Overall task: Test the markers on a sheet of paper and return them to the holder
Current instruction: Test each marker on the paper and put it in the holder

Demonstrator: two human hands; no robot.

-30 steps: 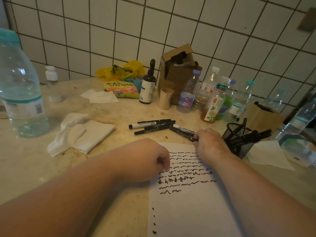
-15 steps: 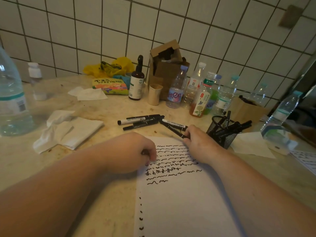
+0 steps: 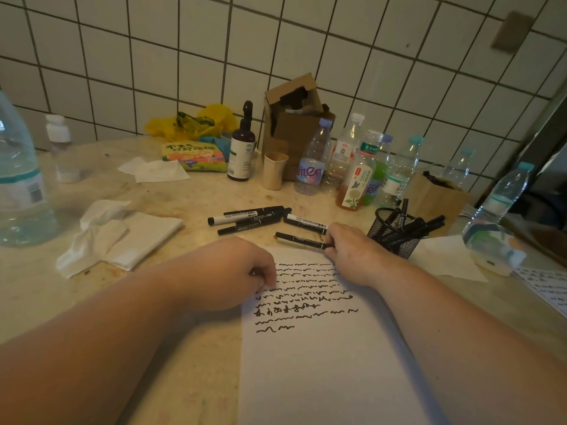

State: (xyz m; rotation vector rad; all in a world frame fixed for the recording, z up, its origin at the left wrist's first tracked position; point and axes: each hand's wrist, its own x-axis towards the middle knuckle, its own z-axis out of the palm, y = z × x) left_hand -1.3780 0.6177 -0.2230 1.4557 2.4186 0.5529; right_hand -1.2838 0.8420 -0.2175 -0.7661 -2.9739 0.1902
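Note:
A white sheet of paper [image 3: 322, 369] lies in front of me, its upper part covered with black squiggle lines. My left hand [image 3: 227, 271] rests curled on the sheet's top left edge; I see nothing held in it. My right hand [image 3: 352, 253] pinches one end of a black marker [image 3: 299, 239], which points left just beyond the top of the sheet. Several loose markers [image 3: 248, 217] lie behind it, one with a white barrel [image 3: 306, 223]. A black mesh holder [image 3: 395, 237] with several markers stands tilted just right of my right hand.
Crumpled tissues [image 3: 116, 237] lie at the left, next to a big water bottle [image 3: 18, 185]. A row of bottles [image 3: 356, 170], a paper cup [image 3: 274, 170], a dark pump bottle [image 3: 241, 148] and a cardboard box [image 3: 294, 118] stand along the tiled wall. Another scribbled sheet [image 3: 549, 286] lies far right.
My right hand has lifted one black marker away from the loose pile and drawn it toward the paper's top edge. The left hand has stayed on the sheet.

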